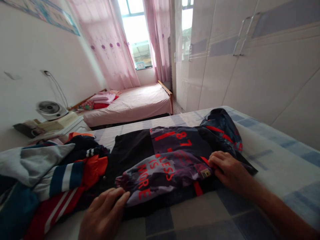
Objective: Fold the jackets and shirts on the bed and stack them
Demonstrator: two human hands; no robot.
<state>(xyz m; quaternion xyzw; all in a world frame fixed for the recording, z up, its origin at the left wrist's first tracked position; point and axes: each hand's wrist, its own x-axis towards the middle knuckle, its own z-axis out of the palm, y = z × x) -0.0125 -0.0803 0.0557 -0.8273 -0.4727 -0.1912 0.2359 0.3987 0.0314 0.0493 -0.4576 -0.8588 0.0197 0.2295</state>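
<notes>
A dark hooded jacket [135, 141] with red lettering lies spread on the bed, its hood [221, 123] toward the far right. One sleeve [160, 170], printed "LESS IS MORE", is laid across the body. My left hand [103, 211] is closed on the sleeve near its gathered cuff, fingertips pressed together on the fabric. At the sleeve's other end, near a small yellow-and-white patch, my right hand [226, 168] pinches the jacket around the shoulder. The fabric between the fingers is partly hidden on both sides.
A heap of clothes [55, 170] lies left of the jacket on the checked bedsheet [272, 166]. Behind stand a small fan [48, 108], a pink-covered bed [132, 100] and a window with pink curtains [102, 40]. White wardrobes [262, 73] line the right side.
</notes>
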